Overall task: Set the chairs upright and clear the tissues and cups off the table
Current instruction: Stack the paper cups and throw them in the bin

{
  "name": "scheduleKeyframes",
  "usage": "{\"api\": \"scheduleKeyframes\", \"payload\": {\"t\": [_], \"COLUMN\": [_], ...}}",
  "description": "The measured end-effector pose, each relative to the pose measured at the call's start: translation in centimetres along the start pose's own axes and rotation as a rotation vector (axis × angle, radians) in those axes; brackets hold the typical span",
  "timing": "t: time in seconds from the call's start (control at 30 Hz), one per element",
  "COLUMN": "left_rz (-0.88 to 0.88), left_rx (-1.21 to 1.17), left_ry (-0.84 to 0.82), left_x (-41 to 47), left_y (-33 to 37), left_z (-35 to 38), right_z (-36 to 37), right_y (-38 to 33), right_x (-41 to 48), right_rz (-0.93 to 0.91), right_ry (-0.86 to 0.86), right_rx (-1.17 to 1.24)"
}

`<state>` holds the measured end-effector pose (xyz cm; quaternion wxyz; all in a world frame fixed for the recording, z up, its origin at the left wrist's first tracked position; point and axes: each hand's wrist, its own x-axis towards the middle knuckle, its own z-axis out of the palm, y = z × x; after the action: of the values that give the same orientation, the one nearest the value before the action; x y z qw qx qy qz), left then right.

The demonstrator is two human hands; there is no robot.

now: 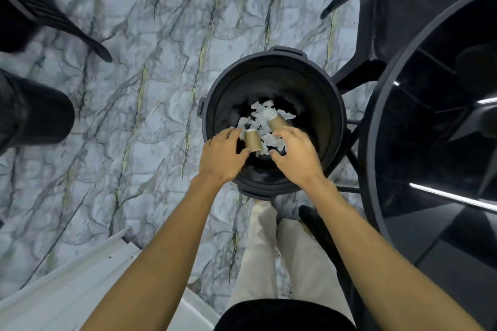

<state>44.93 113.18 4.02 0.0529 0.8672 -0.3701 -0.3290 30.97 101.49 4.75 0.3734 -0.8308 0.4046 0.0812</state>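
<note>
Above the black bin (271, 52), our left hand (224, 154) and right hand (295, 156) are loosely spread; 2 paper cups (253, 140) and tissues (265, 115) lie directly beneath.

bin (271, 67): matt blk plastic | cups (252, 140): brown paper | tissues (262, 113): crumpled wht paper | floor (150, 35): marble-look | table (435, 121): glossy blk

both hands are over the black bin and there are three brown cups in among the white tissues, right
Not quite: the head view shows two brown cups, not three. The rest holds: the left hand and right hand are over the black bin, with the cups among the white tissues.
</note>
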Motion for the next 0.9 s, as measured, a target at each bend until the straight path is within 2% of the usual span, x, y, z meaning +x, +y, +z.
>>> {"api": "scheduleKeyframes", "payload": {"t": [0.23,0.4,0.57,0.9], "left_rz": [0.079,0.198,0.339,0.597], "left_rx": [0.021,0.072,0.125,0.171], "left_ry": [0.106,0.182,0.198,0.147], "left_x": [-3.4,-5.9,-7.8,-11.1], "left_y": [2.5,6.4,12.2,23.5], "left_z": [-6.5,-9.9,-10.7,-7.3], "right_z": [-5.6,-10.7,-14.8,-18.3], "right_y": [-5.2,-6.5,-3.8,6.4], "right_x": [-3.1,-6.8,-11.6,-21.9], "right_rz": [-0.145,-0.154,-0.08,0.174], "right_ry": [0.126,0.255,0.361,0.566], "right_rx": [0.054,0.077,0.094,0.141]}}
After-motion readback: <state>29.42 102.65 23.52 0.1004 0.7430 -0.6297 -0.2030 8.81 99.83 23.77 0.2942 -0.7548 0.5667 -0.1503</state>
